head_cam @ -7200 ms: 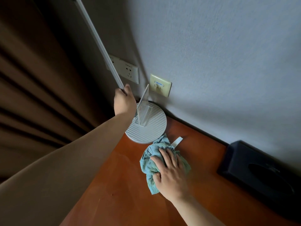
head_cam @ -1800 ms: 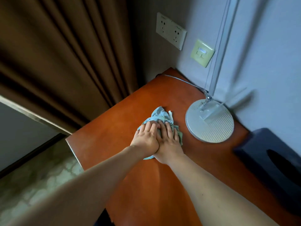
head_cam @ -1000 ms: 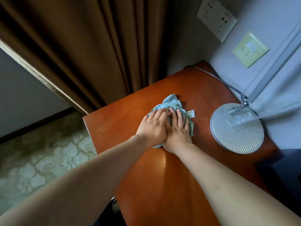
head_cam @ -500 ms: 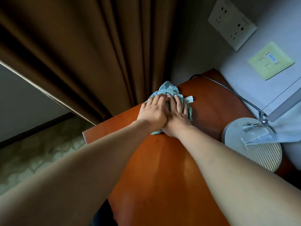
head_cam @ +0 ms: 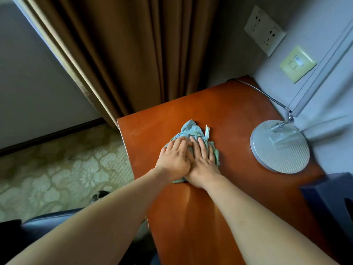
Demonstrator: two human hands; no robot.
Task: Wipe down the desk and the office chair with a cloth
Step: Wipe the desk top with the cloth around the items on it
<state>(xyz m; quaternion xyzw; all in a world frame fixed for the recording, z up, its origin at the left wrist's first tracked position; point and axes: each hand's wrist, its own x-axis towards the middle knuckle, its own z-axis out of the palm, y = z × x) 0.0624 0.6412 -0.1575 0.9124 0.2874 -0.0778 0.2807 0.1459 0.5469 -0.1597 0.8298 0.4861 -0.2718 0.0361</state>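
Both hands lie flat, fingers straight, on the bunched blue cloth [head_cam: 192, 131]: left hand [head_cam: 174, 159] beside right hand [head_cam: 202, 163], touching, pressing rather than gripping. The cloth sits on the surface [head_cam: 229, 111], left of the lamp base [head_cam: 279, 147] and apart from it, near the left edge. To wipe well, I'd judge: keep even pressure, overlap strokes, work toward the lamp base without catching its cord [head_cam: 257, 90]. Bunched folds likely miss patches, so spread the cloth.
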